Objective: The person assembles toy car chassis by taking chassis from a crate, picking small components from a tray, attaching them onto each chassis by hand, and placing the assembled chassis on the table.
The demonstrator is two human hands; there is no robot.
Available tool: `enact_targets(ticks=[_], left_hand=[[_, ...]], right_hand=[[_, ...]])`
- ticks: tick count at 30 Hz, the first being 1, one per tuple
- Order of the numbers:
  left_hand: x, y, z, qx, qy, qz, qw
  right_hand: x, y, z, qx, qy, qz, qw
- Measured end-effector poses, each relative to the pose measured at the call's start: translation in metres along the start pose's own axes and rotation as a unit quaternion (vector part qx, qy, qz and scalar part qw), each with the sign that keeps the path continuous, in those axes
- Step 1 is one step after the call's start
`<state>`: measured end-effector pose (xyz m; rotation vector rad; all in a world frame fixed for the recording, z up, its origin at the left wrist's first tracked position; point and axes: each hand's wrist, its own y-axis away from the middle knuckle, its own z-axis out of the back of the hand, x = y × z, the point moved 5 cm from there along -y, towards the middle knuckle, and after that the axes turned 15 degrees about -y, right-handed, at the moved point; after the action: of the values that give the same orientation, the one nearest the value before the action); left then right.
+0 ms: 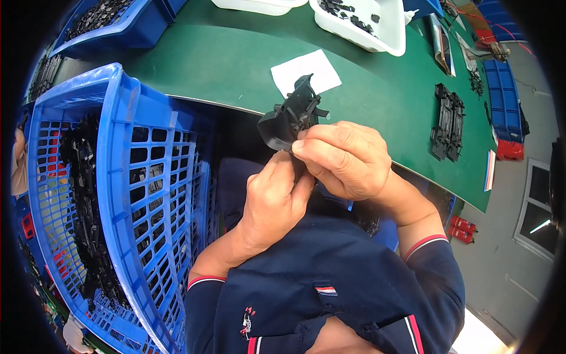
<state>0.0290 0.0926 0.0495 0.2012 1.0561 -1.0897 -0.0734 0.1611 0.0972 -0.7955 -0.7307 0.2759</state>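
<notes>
A black moulded plastic part (290, 116) is held up over the near edge of the green table (236, 59). My right hand (348, 159) grips its lower end from the right, thumb and forefinger pinched on it. From below, my left hand (274, 203) also has its fingers closed on the part's lower end. The part's bottom is hidden between the two hands.
A tall blue slatted crate (127, 194) with several black parts stands at my left. On the table lie a white paper sheet (306, 71), a white tray (383, 29) with black pieces, a blue bin (127, 26) and stacked black parts (448, 121).
</notes>
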Motion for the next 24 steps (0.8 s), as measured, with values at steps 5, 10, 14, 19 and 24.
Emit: enact_targets(ticks=[5,10,14,19,24], left_hand=[[-0.0008,0.0001,0.0011,-0.011,0.025,0.014,1.0],[0.0008,-0.001,-0.0001,0.001,0.034,0.018,0.999],[0.0007,0.0,-0.0004,-0.003,0.045,0.019,0.999],[0.0015,-0.0005,0.0003,0.011,0.055,0.03,0.998],[0.0005,-0.0019,0.0021,0.004,0.052,0.038,0.998]], right_hand=[[0.0036,0.0,0.0017,-0.001,0.004,0.003,1.0],[0.0019,0.0026,0.001,-0.001,0.017,-0.003,1.0],[0.003,0.0032,0.0006,-0.011,0.01,-0.01,1.0],[0.0026,0.0023,0.001,-0.015,0.016,-0.007,1.0],[0.0042,0.0025,0.0027,-0.037,0.007,-0.015,0.999]])
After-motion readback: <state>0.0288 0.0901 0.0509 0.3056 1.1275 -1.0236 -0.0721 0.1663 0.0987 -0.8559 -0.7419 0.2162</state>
